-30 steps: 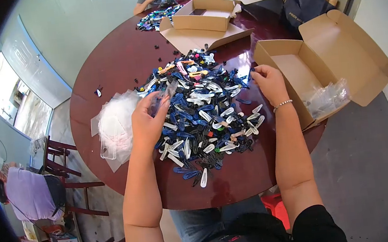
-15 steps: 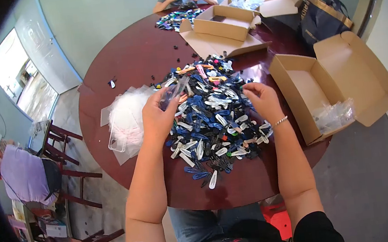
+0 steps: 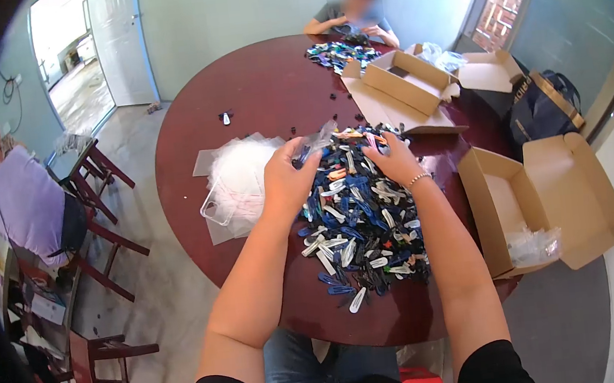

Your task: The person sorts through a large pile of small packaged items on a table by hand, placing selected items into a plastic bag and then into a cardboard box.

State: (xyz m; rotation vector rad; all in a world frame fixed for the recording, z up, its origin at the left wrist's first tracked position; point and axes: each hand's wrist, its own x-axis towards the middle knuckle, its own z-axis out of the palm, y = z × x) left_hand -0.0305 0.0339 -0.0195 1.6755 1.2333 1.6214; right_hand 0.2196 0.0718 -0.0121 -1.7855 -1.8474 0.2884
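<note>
My left hand (image 3: 291,177) is closed on a clear plastic bag (image 3: 322,137), which it holds up at the left side of a pile of snap hair clips (image 3: 355,220). The clips are mostly navy, black and white. My right hand (image 3: 397,162) is over the far right part of the pile, thumb and fingers apart around a pink hair clip (image 3: 372,140). I see no clip lifted in it. Left of my left hand lies a spread stack of clear plastic bags (image 3: 241,170).
An open cardboard box (image 3: 499,201) with plastic bags stands at right. Another open box (image 3: 415,79) lies farther back. Across the round table (image 3: 214,89) a person (image 3: 356,14) sits behind a second heap of clips (image 3: 341,55). Stools (image 3: 92,177) and another person (image 3: 31,198) are at left.
My head view has shifted, so the table sits lower and farther right. My right hand has moved from the pile's right side toward its far part, and its fingers have spread. The left hand keeps the bag.
</note>
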